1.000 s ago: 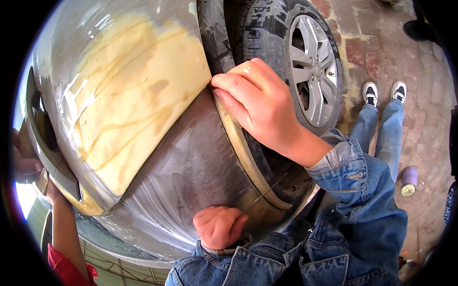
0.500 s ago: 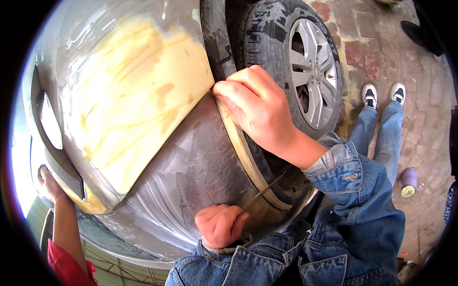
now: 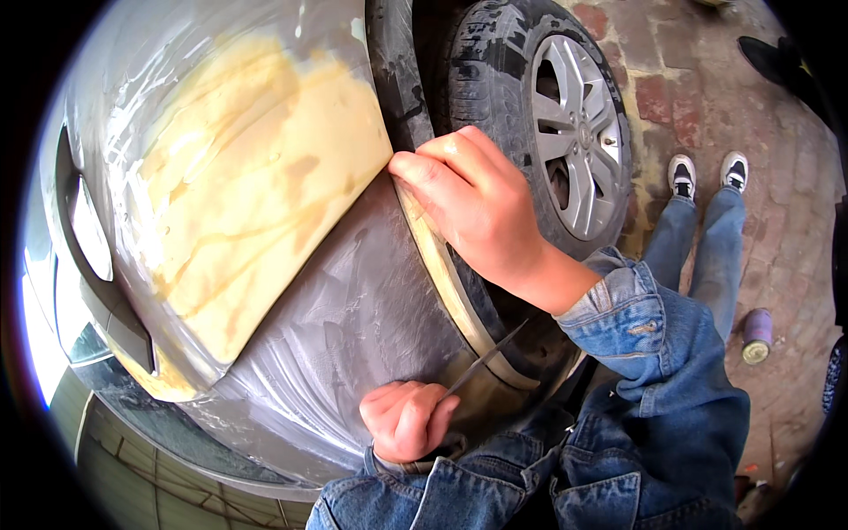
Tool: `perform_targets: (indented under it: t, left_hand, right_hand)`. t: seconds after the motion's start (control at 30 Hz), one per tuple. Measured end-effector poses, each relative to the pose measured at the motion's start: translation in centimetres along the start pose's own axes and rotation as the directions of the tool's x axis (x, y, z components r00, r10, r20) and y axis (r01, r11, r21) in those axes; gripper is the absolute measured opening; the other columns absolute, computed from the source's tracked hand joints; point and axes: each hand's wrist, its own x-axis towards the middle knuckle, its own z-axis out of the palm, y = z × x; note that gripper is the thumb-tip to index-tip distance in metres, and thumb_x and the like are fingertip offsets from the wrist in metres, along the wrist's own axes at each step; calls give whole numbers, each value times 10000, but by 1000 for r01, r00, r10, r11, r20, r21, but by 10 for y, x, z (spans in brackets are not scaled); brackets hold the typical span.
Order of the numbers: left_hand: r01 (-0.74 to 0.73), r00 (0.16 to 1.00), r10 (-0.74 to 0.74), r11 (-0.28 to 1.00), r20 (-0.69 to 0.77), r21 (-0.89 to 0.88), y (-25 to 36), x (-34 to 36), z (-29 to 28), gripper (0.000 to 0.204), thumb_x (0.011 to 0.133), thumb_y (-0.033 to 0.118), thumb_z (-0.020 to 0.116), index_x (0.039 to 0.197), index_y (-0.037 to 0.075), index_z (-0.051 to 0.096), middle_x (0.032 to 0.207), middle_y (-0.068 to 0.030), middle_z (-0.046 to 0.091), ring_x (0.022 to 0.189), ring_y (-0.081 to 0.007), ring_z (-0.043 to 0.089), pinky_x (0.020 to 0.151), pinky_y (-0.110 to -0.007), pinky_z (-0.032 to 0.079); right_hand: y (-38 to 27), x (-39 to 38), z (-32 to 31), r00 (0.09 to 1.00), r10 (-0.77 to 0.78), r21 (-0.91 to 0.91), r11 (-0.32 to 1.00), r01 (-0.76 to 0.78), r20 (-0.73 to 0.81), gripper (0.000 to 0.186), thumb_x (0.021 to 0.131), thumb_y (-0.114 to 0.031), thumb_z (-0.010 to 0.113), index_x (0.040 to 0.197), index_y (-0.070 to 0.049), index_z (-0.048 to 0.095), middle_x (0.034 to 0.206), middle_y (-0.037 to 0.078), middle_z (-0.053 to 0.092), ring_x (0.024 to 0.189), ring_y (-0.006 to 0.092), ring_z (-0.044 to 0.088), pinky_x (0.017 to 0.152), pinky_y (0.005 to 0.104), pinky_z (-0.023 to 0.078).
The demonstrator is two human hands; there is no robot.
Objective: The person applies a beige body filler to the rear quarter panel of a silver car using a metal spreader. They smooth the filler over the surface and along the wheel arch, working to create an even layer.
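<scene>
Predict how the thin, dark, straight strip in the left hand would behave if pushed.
The thin, dark, straight strip is probably fairly stiff: it juts from the left hand without visible sag. It looks slim enough to be light. Held at one end, it might pivot in the fingers if pushed sideways.

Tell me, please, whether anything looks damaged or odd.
Yes: left of the right hand, the grey car body carries a broad, brown-streaked pale-yellow patch. Its uneven colour stands out against the smeared grey; whether it's damage is unclear.

Streaked cream panel [image 3: 265, 177], seemingly grey tool [image 3: 484, 357]
</scene>
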Motion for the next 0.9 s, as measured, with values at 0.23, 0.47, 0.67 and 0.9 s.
perform_targets:
  t: [0.23, 0.47, 0.67, 0.9]
  left_hand:
    - [-1, 1000, 0, 1000, -8, -22, 0, 2, 3, 236, 701, 56, 758, 825, 34, 558, 615, -71, 581, 456, -232, 549, 434, -311, 428]
    - [-10, 1000, 10, 1000, 6, -4, 2, 3, -3, 248, 695, 54, 761, 825, 31, 552, 631, -69, 584, 465, -224, 551, 428, -309, 424]
    - [71, 994, -69, 997, 88, -20, -5, -12, 0, 220, 735, 136, 759, 822, 20, 594, 681, -83, 616, 575, -259, 571, 632, -339, 452]
    - [64, 994, -57, 995, 91, -74, -7, -12, -3, 211, 731, 107, 753, 818, 9, 586, 648, -88, 593, 504, -244, 547, 534, -329, 440]
  right_hand:
    - [-3, 4, -11, 996, -29, -14, 999, 30, 81, 297, 683, 38, 667, 976, -8, 650, 837, 62, 574, 730, 222, 563, 599, 307, 479]
    - [-4, 4, -8, 996, -74, -26, 997, 75, 53, 263, 672, 4, 654, 933, -22, 634, 818, 45, 553, 723, 197, 555, 592, 284, 488]
    - [-2, 5, -13, 991, -80, -54, 995, 86, 109, 300, 660, 35, 666, 959, 17, 646, 861, 84, 599, 739, 239, 579, 617, 314, 499]
    - [-7, 5, -13, 989, -101, -40, 994, 106, 106, 323, 643, 46, 668, 964, 13, 651, 859, 86, 602, 746, 242, 592, 615, 312, 508]
